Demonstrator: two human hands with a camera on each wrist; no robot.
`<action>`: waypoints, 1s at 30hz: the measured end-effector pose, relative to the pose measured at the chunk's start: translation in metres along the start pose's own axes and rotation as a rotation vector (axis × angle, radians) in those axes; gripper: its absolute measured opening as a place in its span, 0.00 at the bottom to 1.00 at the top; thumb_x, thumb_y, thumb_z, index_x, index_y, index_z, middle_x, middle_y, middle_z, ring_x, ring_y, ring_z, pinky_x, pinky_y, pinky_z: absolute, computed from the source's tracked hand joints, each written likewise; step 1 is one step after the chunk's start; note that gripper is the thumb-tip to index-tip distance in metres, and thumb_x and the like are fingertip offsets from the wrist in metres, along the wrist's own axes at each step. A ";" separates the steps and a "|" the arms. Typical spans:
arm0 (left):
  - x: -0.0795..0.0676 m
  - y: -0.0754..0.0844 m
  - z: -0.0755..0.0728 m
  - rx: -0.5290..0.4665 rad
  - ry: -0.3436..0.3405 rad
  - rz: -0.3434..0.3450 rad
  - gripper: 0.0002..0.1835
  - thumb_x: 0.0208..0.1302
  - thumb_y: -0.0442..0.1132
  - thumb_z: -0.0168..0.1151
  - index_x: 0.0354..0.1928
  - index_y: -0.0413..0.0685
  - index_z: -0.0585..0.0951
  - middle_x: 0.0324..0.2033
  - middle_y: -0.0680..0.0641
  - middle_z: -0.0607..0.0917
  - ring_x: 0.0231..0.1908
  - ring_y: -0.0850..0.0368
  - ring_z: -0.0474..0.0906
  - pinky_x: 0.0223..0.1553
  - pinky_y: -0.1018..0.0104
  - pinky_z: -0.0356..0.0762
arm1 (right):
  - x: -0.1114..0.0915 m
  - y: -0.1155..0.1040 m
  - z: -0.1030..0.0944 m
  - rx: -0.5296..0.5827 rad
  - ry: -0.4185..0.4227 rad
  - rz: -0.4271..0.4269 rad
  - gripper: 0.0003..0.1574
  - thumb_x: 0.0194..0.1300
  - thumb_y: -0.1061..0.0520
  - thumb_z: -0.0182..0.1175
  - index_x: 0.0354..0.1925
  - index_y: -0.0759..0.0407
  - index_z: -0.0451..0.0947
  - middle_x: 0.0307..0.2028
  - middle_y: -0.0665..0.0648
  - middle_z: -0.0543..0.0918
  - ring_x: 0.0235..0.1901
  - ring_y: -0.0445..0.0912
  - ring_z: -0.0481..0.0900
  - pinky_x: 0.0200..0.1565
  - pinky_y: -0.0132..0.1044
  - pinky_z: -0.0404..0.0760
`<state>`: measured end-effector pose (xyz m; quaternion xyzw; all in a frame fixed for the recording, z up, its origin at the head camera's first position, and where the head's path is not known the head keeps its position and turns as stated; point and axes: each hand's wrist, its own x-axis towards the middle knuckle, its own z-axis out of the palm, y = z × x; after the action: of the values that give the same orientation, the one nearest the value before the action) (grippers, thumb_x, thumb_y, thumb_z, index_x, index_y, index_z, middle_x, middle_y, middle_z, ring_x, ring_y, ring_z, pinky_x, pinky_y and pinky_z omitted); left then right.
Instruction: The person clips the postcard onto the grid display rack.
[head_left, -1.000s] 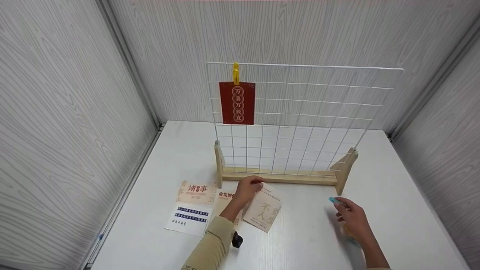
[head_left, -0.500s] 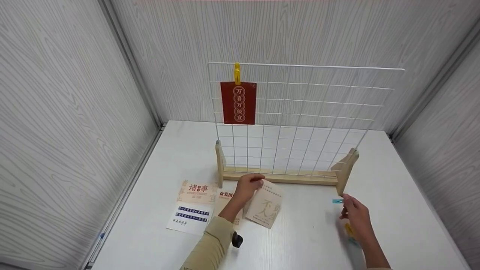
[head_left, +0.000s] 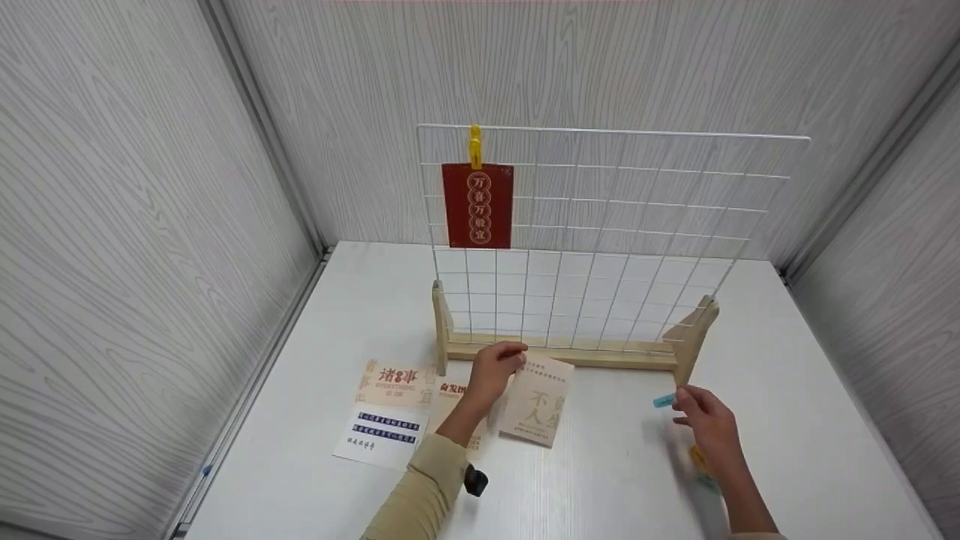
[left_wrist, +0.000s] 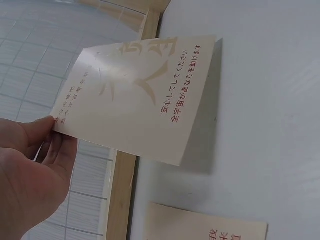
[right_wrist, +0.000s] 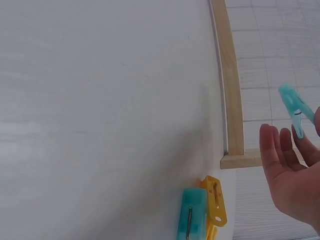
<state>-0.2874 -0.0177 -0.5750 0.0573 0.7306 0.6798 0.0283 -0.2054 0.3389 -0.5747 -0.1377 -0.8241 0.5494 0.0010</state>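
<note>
My left hand (head_left: 491, 379) pinches a cream card (head_left: 537, 401) by its upper left corner, between thumb and fingers. In the left wrist view the card (left_wrist: 135, 100) tilts above the table, its shadow falling beside it. My right hand (head_left: 709, 420) holds a light-blue clothespin (head_left: 664, 401) near the right foot of the stand. The right wrist view shows this clothespin (right_wrist: 295, 107) between thumb and index finger, the other fingers extended. A red card (head_left: 478, 206) hangs on the white wire grid (head_left: 600, 202) under a yellow clothespin (head_left: 475, 146).
The grid stands in a wooden base (head_left: 562, 355). Left on the table lie an orange-lettered card (head_left: 394, 384), a white card with blue strips (head_left: 379, 436) and another cream card (head_left: 450, 405). Teal (right_wrist: 192, 212) and yellow clothespins (right_wrist: 215, 200) lie below my right hand.
The cream card in my left hand has risen slightly and shifted right, turning more upright. My right hand has moved a little, and the blue clothespin in it has changed angle.
</note>
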 end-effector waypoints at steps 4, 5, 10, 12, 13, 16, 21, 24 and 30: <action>-0.003 0.005 0.000 -0.033 0.018 0.004 0.14 0.71 0.35 0.61 0.55 0.38 0.83 0.47 0.40 0.85 0.46 0.54 0.81 0.53 0.57 0.82 | -0.001 -0.002 0.000 0.043 0.021 -0.033 0.39 0.75 0.37 0.52 0.71 0.60 0.67 0.55 0.58 0.82 0.52 0.46 0.84 0.51 0.31 0.83; -0.003 0.006 -0.001 -0.040 0.020 0.009 0.14 0.71 0.36 0.61 0.54 0.39 0.84 0.48 0.40 0.85 0.46 0.54 0.81 0.54 0.56 0.82 | -0.001 -0.004 0.000 0.052 0.030 -0.038 0.39 0.75 0.37 0.53 0.71 0.60 0.67 0.55 0.57 0.83 0.52 0.46 0.85 0.51 0.30 0.83; -0.004 0.010 0.000 -0.056 0.021 0.026 0.13 0.71 0.36 0.62 0.54 0.41 0.84 0.48 0.40 0.85 0.45 0.56 0.81 0.53 0.58 0.82 | -0.002 -0.012 0.002 0.054 0.055 -0.053 0.40 0.71 0.36 0.57 0.69 0.60 0.69 0.55 0.57 0.83 0.46 0.38 0.85 0.49 0.25 0.82; -0.004 0.012 0.000 -0.052 0.021 0.029 0.12 0.71 0.35 0.62 0.53 0.42 0.84 0.47 0.42 0.86 0.44 0.58 0.81 0.51 0.61 0.82 | -0.001 -0.016 0.004 0.050 0.060 -0.069 0.39 0.70 0.35 0.58 0.66 0.60 0.72 0.53 0.56 0.84 0.44 0.34 0.84 0.48 0.24 0.82; -0.004 0.013 0.000 -0.047 0.020 0.030 0.12 0.71 0.35 0.62 0.53 0.42 0.84 0.47 0.43 0.86 0.44 0.59 0.81 0.51 0.62 0.82 | -0.001 -0.018 0.005 0.045 0.062 -0.079 0.38 0.71 0.36 0.58 0.65 0.60 0.72 0.52 0.55 0.84 0.43 0.33 0.83 0.47 0.24 0.82; -0.005 0.016 0.001 -0.036 0.019 0.035 0.12 0.71 0.35 0.62 0.53 0.43 0.85 0.46 0.45 0.86 0.44 0.59 0.82 0.49 0.64 0.83 | -0.001 -0.024 0.008 0.072 0.062 -0.121 0.34 0.72 0.39 0.59 0.64 0.61 0.73 0.49 0.53 0.84 0.44 0.35 0.83 0.47 0.25 0.82; -0.005 0.022 0.004 -0.036 0.024 0.036 0.14 0.71 0.35 0.62 0.54 0.40 0.84 0.46 0.46 0.86 0.45 0.60 0.82 0.49 0.65 0.83 | -0.001 -0.037 0.012 0.101 0.044 -0.160 0.34 0.72 0.41 0.59 0.67 0.59 0.72 0.51 0.53 0.82 0.46 0.36 0.82 0.47 0.26 0.83; -0.005 0.025 0.005 -0.045 0.027 0.049 0.15 0.70 0.35 0.62 0.55 0.37 0.83 0.46 0.45 0.86 0.44 0.60 0.82 0.48 0.66 0.83 | -0.001 -0.046 0.014 0.081 0.041 -0.174 0.35 0.73 0.39 0.58 0.69 0.57 0.71 0.53 0.56 0.80 0.44 0.33 0.82 0.47 0.26 0.83; -0.005 0.032 0.006 -0.047 0.044 0.060 0.12 0.70 0.36 0.63 0.52 0.43 0.85 0.46 0.44 0.87 0.44 0.59 0.82 0.47 0.66 0.83 | 0.001 -0.064 0.016 0.005 0.047 -0.209 0.32 0.73 0.37 0.56 0.66 0.54 0.75 0.51 0.57 0.80 0.41 0.39 0.82 0.46 0.28 0.82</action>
<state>-0.2803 -0.0100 -0.5437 0.0636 0.7127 0.6985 -0.0069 -0.2231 0.3012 -0.5233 -0.0636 -0.8323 0.5451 0.0781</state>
